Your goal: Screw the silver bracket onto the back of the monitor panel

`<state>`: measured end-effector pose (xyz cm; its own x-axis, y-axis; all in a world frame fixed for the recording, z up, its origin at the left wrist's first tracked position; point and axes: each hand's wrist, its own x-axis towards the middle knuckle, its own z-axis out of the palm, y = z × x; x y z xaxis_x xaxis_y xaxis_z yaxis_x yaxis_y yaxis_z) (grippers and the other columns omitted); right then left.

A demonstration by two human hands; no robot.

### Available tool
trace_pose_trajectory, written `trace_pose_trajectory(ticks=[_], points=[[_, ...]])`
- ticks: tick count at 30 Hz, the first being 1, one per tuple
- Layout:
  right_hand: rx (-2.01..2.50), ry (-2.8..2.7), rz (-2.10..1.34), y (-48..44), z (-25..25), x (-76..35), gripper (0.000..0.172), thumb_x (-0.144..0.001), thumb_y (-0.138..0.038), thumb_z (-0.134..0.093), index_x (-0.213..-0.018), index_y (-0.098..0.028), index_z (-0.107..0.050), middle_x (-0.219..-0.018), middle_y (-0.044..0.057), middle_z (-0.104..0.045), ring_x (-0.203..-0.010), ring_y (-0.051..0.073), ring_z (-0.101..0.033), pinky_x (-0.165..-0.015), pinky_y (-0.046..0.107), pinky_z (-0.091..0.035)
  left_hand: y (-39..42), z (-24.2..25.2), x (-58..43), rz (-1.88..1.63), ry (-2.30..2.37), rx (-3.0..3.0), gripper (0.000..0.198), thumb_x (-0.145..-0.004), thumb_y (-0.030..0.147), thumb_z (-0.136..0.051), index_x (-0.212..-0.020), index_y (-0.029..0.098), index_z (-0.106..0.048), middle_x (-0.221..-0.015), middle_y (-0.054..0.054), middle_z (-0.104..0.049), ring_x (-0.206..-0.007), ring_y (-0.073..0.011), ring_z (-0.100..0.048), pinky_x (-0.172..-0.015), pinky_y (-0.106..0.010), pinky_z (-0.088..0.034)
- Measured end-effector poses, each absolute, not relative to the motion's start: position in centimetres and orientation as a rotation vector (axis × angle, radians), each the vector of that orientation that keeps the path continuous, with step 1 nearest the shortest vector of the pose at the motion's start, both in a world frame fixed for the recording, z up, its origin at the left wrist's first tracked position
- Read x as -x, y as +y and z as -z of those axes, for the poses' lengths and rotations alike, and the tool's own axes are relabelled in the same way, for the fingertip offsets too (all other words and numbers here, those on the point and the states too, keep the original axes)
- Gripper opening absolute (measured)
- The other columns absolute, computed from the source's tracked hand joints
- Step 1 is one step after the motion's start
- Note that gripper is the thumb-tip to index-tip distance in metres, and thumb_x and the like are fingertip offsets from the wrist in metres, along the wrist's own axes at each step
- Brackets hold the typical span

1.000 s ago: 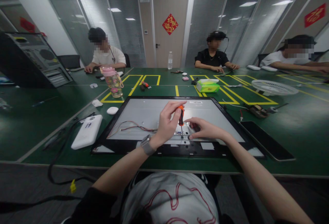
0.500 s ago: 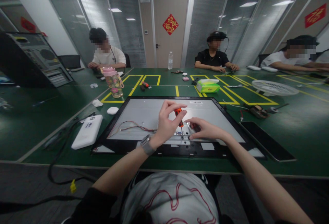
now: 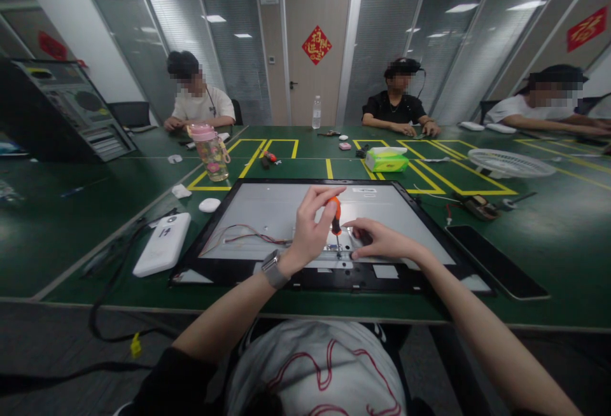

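Green tbl [image 3: 286,170]: screwdriver [image 3: 337,220] pinched btwn L fingers [image 3: 326,215]; R fingers [image 3: 361,251] spread nr it.

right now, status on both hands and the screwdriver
Left hand on screwdriver, tip down at panel. Right hand close beside. Wires on panel, near left hand.

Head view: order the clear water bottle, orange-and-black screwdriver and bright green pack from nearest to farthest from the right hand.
From the right hand:
1. orange-and-black screwdriver: just left, at the left hand
2. bright green pack: beyond the panel
3. clear water bottle: farther across the table, leftward
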<state>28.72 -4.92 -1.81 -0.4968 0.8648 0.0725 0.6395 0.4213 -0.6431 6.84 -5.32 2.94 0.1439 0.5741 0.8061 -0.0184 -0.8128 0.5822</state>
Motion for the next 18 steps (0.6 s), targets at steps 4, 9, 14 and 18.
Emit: trace_pose_trajectory(ticks=[4,9,14,18], points=[[1.277,-2.292,-0.779,-4.88,1.91,-28.83,0.070,-0.068,-0.049,-0.080,-0.125,-0.015,-0.060,-0.086,0.002,-0.054,-0.079,0.020,-0.053,-0.073,0.031,-0.045,-5.27,-2.84,-6.75,-1.713,0.545,-1.963,0.023,-0.095,0.026,-0.054,-0.111,0.022,-0.070,-0.090,-0.003,-0.061,-0.082,-0.0129,-0.057,-0.077,-0.027,-0.048],[1.283,-2.270,-0.790,-5.02,1.72,-28.76,0.069,-0.067,-0.050,-0.080,-0.125,-0.016,-0.061,-0.087,0.002,-0.054,-0.081,0.021,-0.053,-0.074,0.032,-0.046,-5.20,-2.83,-6.70,-1.743,0.530,-1.994,0.024,-0.096,0.028,-0.052,-0.109,0.022,-0.071,-0.094,-0.004,-0.060,-0.089,-0.0143,-0.058,-0.080,-0.028,-0.048],[1.267,-2.281,-0.783,-5.00,1.64,-28.69,0.067,-0.067,-0.049,-0.080,-0.123,-0.017,-0.062,-0.085,0.002,-0.054,-0.078,0.020,-0.052,-0.072,0.031,-0.045,-5.17,-2.71,-6.92,-1.710,0.555,-1.963,0.027,-0.095,0.027,-0.053,-0.119,0.021,-0.065,-0.097,-0.005,-0.063,-0.086,-0.0134,-0.060,-0.079,-0.028,-0.050],[1.250,-2.273,-0.789,-4.82,1.96,-28.79,0.068,-0.067,-0.050,-0.080,-0.124,-0.018,-0.061,-0.085,0.002,-0.054,-0.079,0.020,-0.052,-0.072,0.031,-0.045,-5.22,-2.79,-6.93,-1.823,0.626,-1.997,0.018,-0.086,0.031,-0.069,-0.100,0.021,-0.071,-0.084,-0.001,-0.059,-0.077,-0.0124,-0.056,-0.076,-0.027,-0.049]])
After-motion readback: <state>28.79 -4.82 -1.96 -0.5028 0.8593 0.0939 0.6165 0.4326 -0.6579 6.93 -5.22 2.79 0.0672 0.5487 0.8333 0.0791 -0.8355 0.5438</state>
